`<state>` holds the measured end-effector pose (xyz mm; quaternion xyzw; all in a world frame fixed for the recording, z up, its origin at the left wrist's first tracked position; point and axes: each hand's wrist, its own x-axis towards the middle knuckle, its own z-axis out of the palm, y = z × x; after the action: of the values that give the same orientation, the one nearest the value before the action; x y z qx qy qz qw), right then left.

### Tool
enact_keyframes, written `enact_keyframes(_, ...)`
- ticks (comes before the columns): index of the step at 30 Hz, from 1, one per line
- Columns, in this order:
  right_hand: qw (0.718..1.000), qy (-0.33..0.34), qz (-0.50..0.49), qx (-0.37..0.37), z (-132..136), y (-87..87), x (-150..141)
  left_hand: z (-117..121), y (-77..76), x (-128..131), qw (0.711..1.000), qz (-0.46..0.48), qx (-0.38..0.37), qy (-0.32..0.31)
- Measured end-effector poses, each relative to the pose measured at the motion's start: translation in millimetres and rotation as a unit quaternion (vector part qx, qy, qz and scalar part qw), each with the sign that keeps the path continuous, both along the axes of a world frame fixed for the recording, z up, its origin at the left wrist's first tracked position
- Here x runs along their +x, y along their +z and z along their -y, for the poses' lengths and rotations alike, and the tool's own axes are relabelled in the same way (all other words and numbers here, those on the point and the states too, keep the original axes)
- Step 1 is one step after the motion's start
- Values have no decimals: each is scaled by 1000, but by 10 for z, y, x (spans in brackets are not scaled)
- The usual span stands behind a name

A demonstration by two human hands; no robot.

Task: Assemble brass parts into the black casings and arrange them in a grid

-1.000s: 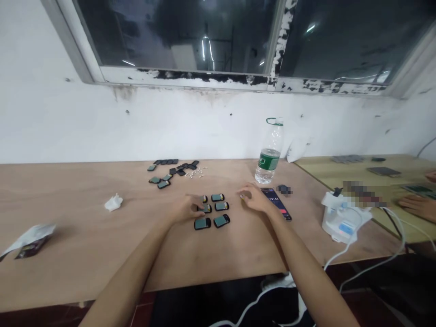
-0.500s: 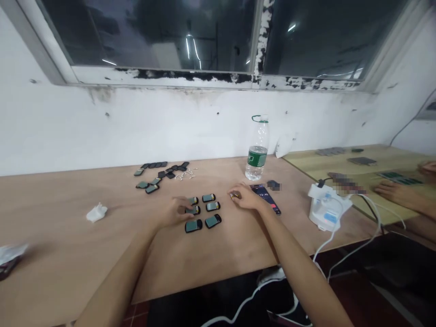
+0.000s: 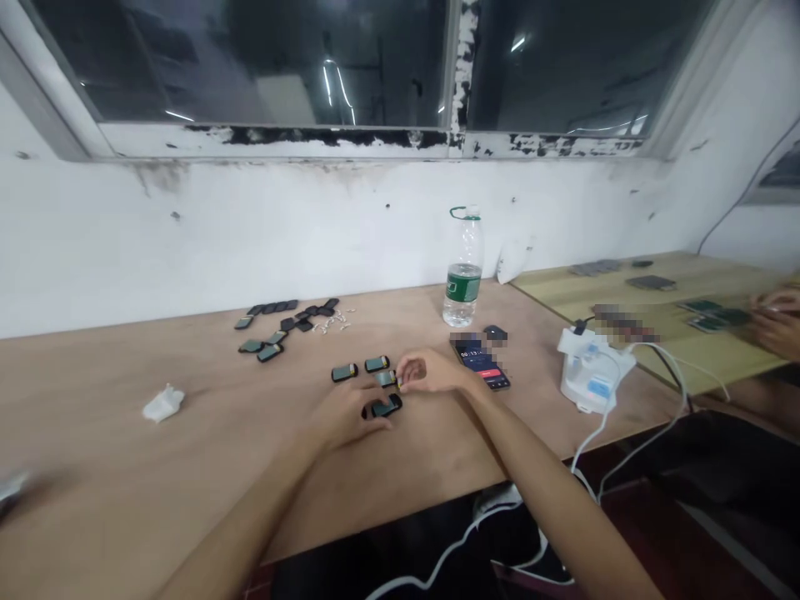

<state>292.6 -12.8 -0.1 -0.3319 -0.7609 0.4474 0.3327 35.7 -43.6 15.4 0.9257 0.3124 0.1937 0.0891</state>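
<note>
Several small black devices with teal screens [image 3: 377, 363] lie in a cluster on the wooden table [image 3: 187, 467]. My left hand [image 3: 347, 414] rests over the nearest ones, its fingers curled down onto a device [image 3: 386, 407]. My right hand [image 3: 428, 372] sits just to the right of the cluster, its fingers pinched together near another device [image 3: 386, 378]; what it pinches is too small to name. A second heap of the same devices [image 3: 275, 329] lies further back on the left, with small white bits [image 3: 331, 321] beside it.
A plastic water bottle [image 3: 463, 268] stands behind a lit phone [image 3: 484, 367]. A white charger box [image 3: 591, 379] with cables sits at the right. A crumpled tissue [image 3: 163, 403] lies on the left. Another person's hands [image 3: 775, 321] work at the adjoining table [image 3: 662, 317].
My left hand has slid down onto the nearest devices. My right hand has come left, from beside the phone to the cluster. The view has swung to the right.
</note>
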Motion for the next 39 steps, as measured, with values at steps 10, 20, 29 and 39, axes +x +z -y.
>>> enact_keyframes(10, 999, 35, 17, -19, 23, -47, -105, -41, -119, 30, 999, 24, -35, 24)
enact_keyframes(20, 994, 41, 70, 72, 13, -31, -76, -38, -137, 64, 997, 50, -45, 37)
enact_keyframes(29, 976, 32, 133, 169, 98, 26, -128, -66, -166, 61, 997, 46, -43, 45)
enact_keyframes(39, 937, -233, 150, 214, 14, 181, 175, -71, 74, -156, 996, 57, -65, -16)
